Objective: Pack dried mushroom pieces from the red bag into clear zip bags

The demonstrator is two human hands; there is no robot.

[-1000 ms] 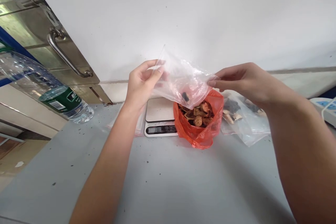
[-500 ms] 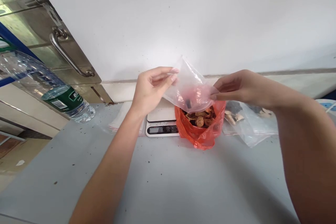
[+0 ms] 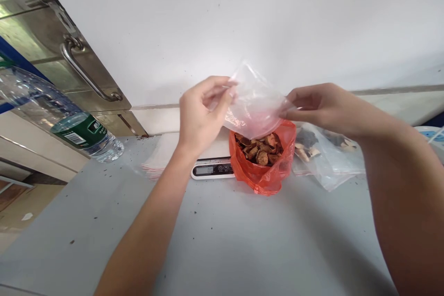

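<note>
My left hand [image 3: 201, 115] and my right hand [image 3: 321, 104] both pinch a small clear plastic bag [image 3: 255, 104], holding it in the air between them. The left fingers grip its upper left edge, the right fingers its right edge. Directly under the bag stands an open red plastic bag [image 3: 263, 166] filled with brown dried slices [image 3: 258, 148]. A small white digital scale [image 3: 211, 167] sits just left of the red bag, partly hidden behind my left wrist.
A clear water bottle with a green label [image 3: 69, 122] lies at the left on the grey table [image 3: 222, 240]. Clear bags of dried pieces [image 3: 322, 152] lie right of the red bag. Flat clear bags [image 3: 156, 162] lie left of the scale. White wall behind, metal door at left.
The clear bag was pulled in and bunched smaller between my hands. My left hand moved right, nearer the right hand, and now covers more of the scale.
</note>
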